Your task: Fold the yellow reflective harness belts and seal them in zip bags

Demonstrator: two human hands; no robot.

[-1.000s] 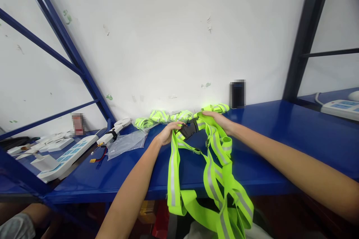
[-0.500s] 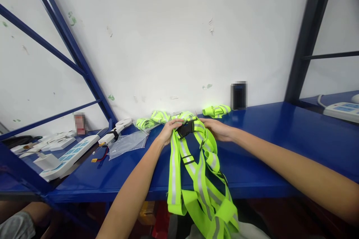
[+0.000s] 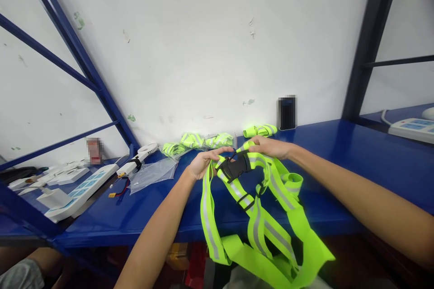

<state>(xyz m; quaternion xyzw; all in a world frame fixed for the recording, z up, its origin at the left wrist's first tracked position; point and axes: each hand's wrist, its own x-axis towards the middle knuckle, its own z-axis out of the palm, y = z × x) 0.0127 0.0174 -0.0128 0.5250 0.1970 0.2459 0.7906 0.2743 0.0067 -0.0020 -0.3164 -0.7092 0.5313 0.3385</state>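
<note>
Left fingers [image 3: 219,151] and right fingers [image 3: 263,142] grip the green strap [image 3: 307,237] either side of its buckle [image 3: 237,168]. Behind the buckle, tabletop [image 3: 328,162] meets wall [image 3: 203,54].

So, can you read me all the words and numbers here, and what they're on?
None can be read.
Straps and buckle: no words I can make out.
Left power strip, right power strip: any print is too small.
Black thing, red thing: too blurred.
</note>
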